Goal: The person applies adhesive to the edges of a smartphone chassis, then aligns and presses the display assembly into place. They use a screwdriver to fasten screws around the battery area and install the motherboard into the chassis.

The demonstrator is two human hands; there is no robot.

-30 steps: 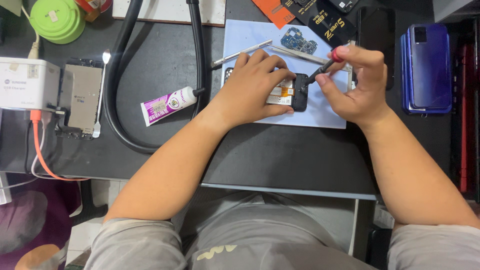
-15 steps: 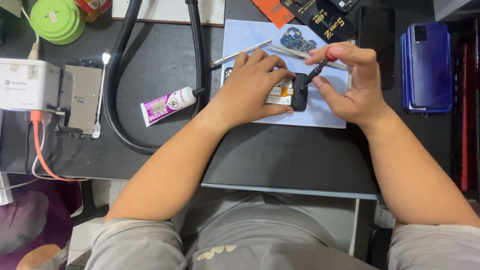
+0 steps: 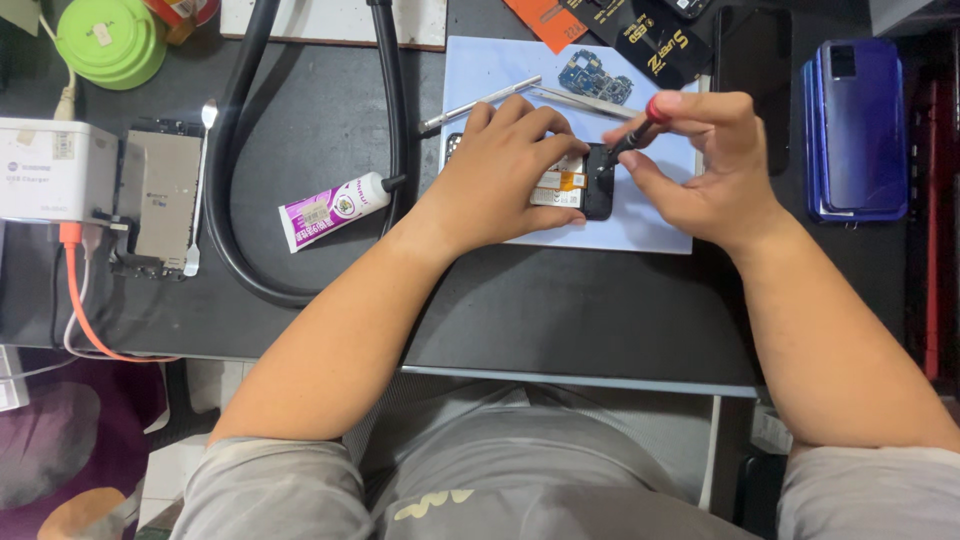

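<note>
- A small purple and white tube (image 3: pixel 333 209) lies tilted on the dark desk (image 3: pixel 560 310), left of middle, its white cap just beside a black hose (image 3: pixel 225 200).
- A white box (image 3: pixel 55 168) with a small printed label stands at the left edge of the desk.
- Black flat packets with gold print (image 3: pixel 640 35) and an orange packet (image 3: pixel 545 15) lie at the back edge, right of middle.
- A white and orange label (image 3: pixel 560 185) shows on the opened phone under the left hand (image 3: pixel 505 175).
- A black phone (image 3: pixel 752 75), screen dark, lies near the back right corner, beside a blue phone back (image 3: pixel 855 125).
</note>
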